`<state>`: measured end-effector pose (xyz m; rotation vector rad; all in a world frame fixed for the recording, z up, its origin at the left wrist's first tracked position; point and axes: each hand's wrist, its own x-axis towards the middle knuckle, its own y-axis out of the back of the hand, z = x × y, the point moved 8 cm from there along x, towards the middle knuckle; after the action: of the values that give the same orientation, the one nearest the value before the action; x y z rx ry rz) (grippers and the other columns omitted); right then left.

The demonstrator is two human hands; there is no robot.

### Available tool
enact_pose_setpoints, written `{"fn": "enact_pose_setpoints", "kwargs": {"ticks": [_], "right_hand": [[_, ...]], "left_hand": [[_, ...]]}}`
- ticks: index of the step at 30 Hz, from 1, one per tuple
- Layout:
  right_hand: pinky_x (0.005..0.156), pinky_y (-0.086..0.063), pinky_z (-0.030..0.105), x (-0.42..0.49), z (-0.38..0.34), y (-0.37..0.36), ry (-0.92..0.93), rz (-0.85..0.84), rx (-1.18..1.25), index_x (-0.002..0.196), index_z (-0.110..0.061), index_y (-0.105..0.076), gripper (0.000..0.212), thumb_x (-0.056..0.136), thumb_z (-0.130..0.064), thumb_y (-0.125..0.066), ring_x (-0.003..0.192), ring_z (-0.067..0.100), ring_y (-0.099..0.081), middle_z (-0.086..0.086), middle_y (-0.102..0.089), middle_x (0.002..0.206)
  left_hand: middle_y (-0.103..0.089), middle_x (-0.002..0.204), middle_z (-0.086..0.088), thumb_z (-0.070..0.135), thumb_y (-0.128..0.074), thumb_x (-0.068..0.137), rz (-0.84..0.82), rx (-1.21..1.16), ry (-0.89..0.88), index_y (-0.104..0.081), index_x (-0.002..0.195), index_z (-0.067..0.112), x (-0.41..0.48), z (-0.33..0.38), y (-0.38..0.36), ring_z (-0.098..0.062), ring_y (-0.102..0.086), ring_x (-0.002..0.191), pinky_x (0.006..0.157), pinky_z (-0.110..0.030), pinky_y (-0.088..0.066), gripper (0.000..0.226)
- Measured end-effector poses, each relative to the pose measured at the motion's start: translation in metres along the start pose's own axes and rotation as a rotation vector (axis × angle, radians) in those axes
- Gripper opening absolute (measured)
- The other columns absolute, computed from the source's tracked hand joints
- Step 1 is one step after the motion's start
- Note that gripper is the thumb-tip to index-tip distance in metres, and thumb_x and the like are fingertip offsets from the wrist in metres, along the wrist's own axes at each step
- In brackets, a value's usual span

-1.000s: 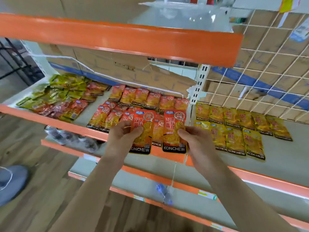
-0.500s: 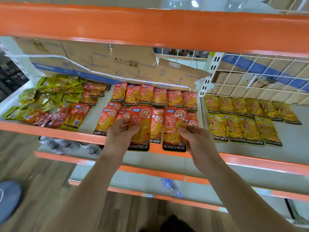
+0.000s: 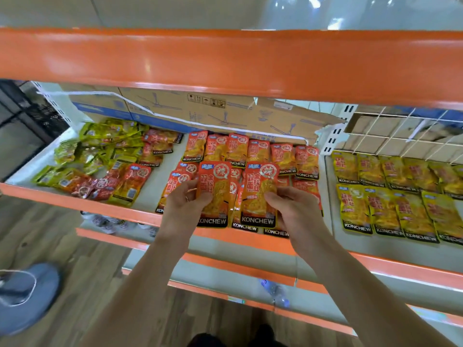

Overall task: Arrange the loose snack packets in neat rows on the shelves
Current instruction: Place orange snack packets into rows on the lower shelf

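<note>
Orange packets, one pinched in each hand: left hand [image 3: 184, 209] grips one packet [image 3: 214, 194], right hand [image 3: 292, 209] another [image 3: 260, 194], both above the front row on the shelf [image 3: 150, 186]. Row-laying underway; next, set them down side by side, edges aligned.

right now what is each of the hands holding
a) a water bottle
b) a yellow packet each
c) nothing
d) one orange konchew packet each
d: the left hand pinches one orange KONCHEW snack packet and the right hand pinches another orange packet, both above the front row.
</note>
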<state>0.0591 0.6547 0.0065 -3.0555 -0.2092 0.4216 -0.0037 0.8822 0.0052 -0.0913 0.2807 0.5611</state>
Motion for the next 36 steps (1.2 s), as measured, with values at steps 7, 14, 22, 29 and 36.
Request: {"fn": "enact_pose_setpoints", "kwargs": {"ticks": [7, 14, 22, 29, 36], "right_hand": [[0.052, -0.032, 0.024, 0.017, -0.007, -0.002, 0.025, 0.051, -0.092, 0.079, -0.01, -0.074, 0.017, 0.087, -0.001, -0.063, 0.06, 0.014, -0.048, -0.003, -0.061, 0.063], [0.053, -0.038, 0.024, 0.043, -0.007, 0.023, 0.077, 0.275, -0.289, 0.09, -0.009, -0.07, 0.009, 0.09, -0.006, -0.062, 0.05, 0.003, -0.047, -0.011, -0.06, 0.063], [0.077, -0.058, 0.033, 0.092, -0.005, 0.056, 0.099, 0.4, -0.423, 0.134, -0.01, -0.059, 0.043, 0.091, -0.012, -0.065, 0.085, 0.013, -0.065, -0.001, -0.068, 0.103], [0.078, -0.059, 0.044, 0.117, -0.015, 0.087, 0.103, 0.496, -0.587, 0.102, -0.012, -0.075, 0.027, 0.08, -0.004, -0.062, 0.08, 0.029, -0.069, 0.009, -0.074, 0.085], [0.068, -0.048, 0.03, 0.132, -0.021, 0.1, 0.113, 0.485, -0.726, 0.125, -0.007, -0.066, 0.036, 0.09, -0.013, -0.056, 0.085, 0.027, -0.064, 0.012, -0.072, 0.105]], "left_hand": [[-0.076, 0.091, 0.003, -0.006, -0.063, 0.087, -0.12, 0.041, -0.053, -0.067, 0.116, 0.014, 0.031, 0.002, -0.014, -0.018, -0.071, 0.089, 0.08, -0.03, -0.055, 0.035], [-0.069, 0.097, 0.013, 0.011, -0.072, 0.089, -0.264, 0.278, -0.122, -0.061, 0.126, 0.024, 0.067, 0.003, -0.042, -0.007, -0.066, 0.085, 0.057, -0.02, -0.051, 0.041], [-0.059, 0.105, 0.011, 0.008, -0.071, 0.089, -0.362, 0.479, -0.342, -0.045, 0.145, 0.037, 0.104, 0.017, -0.105, -0.002, -0.056, 0.07, 0.052, -0.015, -0.053, 0.068], [-0.066, 0.088, 0.003, 0.012, -0.071, 0.086, -0.399, 0.619, -0.472, -0.068, 0.12, 0.021, 0.117, 0.025, -0.163, -0.012, -0.057, 0.071, 0.065, -0.023, -0.048, 0.035], [-0.067, 0.099, -0.001, 0.018, -0.068, 0.09, -0.471, 0.794, -0.612, -0.067, 0.125, 0.014, 0.127, 0.018, -0.208, -0.018, -0.062, 0.091, 0.08, -0.023, -0.048, 0.035]]}}
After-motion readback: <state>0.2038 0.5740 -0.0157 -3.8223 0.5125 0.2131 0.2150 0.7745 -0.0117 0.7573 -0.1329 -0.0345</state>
